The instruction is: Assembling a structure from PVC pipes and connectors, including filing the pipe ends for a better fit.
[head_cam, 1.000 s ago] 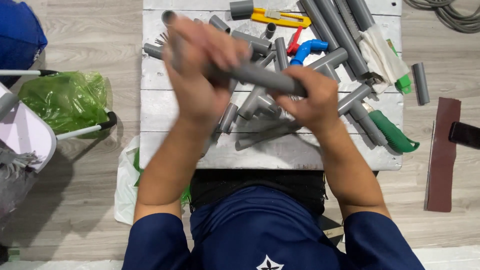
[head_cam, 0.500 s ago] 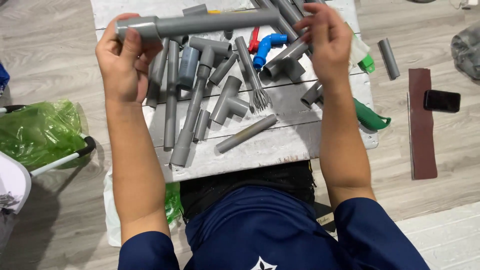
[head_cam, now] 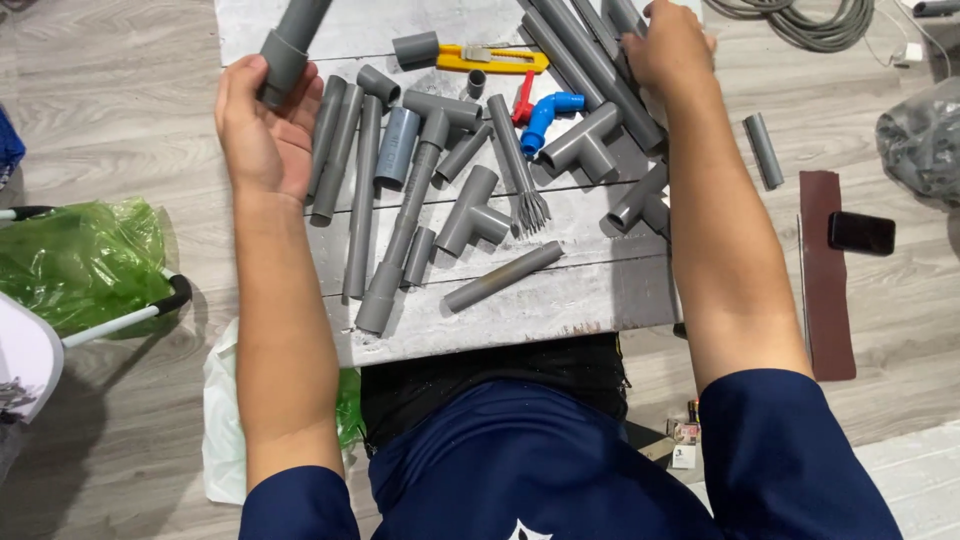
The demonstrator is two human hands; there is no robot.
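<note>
Left hand (head_cam: pixel 262 130) grips grey pipe (head_cam: pixel 290 40), axis up-right | right hand (head_cam: pixel 668 45) presses long pipes (head_cam: pixel 590 65)

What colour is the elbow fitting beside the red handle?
Blue elbow, clearest in the head view.

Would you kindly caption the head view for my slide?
Left hand grips a grey pipe; right hand rests on long pipes above a board of fittings.
</note>
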